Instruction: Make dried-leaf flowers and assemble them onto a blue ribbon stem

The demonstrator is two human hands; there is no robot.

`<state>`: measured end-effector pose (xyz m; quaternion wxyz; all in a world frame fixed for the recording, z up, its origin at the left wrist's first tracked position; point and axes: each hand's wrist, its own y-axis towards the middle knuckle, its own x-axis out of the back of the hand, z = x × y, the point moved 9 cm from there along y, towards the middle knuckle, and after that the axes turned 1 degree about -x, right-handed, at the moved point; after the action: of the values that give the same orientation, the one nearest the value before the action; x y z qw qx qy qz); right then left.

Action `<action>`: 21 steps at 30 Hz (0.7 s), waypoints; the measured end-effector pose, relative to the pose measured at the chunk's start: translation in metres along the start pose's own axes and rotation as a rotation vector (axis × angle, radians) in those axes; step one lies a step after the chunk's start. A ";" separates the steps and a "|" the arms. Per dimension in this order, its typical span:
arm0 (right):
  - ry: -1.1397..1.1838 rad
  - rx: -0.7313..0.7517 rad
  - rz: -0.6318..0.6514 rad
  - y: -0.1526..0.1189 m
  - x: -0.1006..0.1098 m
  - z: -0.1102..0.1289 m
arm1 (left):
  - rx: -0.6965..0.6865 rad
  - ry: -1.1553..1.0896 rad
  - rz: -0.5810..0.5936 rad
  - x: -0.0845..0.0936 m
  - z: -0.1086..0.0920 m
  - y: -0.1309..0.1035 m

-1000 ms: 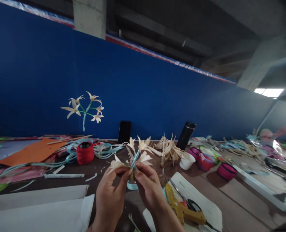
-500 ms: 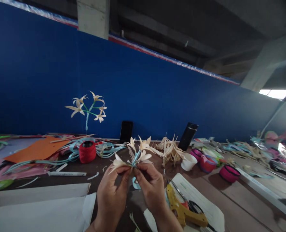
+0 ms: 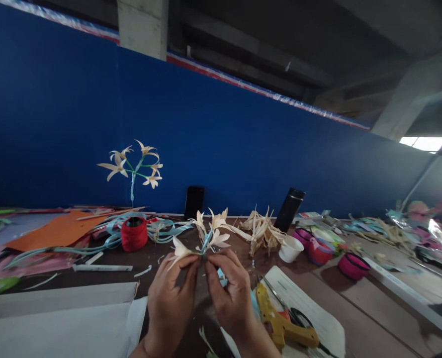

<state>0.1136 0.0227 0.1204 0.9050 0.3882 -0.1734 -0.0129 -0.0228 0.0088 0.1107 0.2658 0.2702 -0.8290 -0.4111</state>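
Note:
Between my two hands, over the near part of the table, is a spray of cream artificial flowers (image 3: 218, 239) on a stem wrapped in pale blue tape (image 3: 206, 241). My left hand (image 3: 174, 293) pinches the base of the one bloom that leans out to the left. With thumb and forefinger, my right hand (image 3: 228, 288) grips the wrapped stem near its lower end. A loose bit of the blue tape (image 3: 221, 276) shows beside the right fingers. The fingertips hide where the stems meet.
A finished-looking flower spray (image 3: 133, 171) stands upright behind a red roll (image 3: 134, 233). Dried husks (image 3: 261, 231), a white cup (image 3: 291, 248) and a black flask (image 3: 290, 210) lie right of centre. A yellow glue gun (image 3: 280, 323) rests on paper near my right wrist. White card (image 3: 60, 323) covers the left front.
My right hand has shifted slightly left and its fingers have turned about the stem. The loose blue tape has swung to the right. Both hands still hold the flowers.

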 end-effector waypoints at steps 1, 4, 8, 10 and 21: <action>0.007 -0.018 -0.006 0.000 0.000 -0.001 | -0.021 0.009 -0.007 0.000 -0.002 0.000; 0.013 -0.067 -0.029 0.001 -0.001 -0.006 | -0.073 0.032 -0.018 0.001 -0.007 0.000; 0.020 -0.109 -0.044 0.000 -0.003 -0.011 | -0.112 0.061 -0.017 0.000 -0.010 -0.002; 0.030 -0.124 -0.052 0.000 -0.003 -0.013 | -0.134 0.074 -0.031 0.001 -0.012 -0.002; 0.052 -0.173 -0.083 0.000 -0.002 -0.017 | -0.200 0.145 0.024 -0.004 -0.010 -0.008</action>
<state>0.1168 0.0348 0.1089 0.9380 0.3157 -0.1319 -0.0551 -0.0110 0.0017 0.1082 0.3556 0.2615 -0.7657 -0.4678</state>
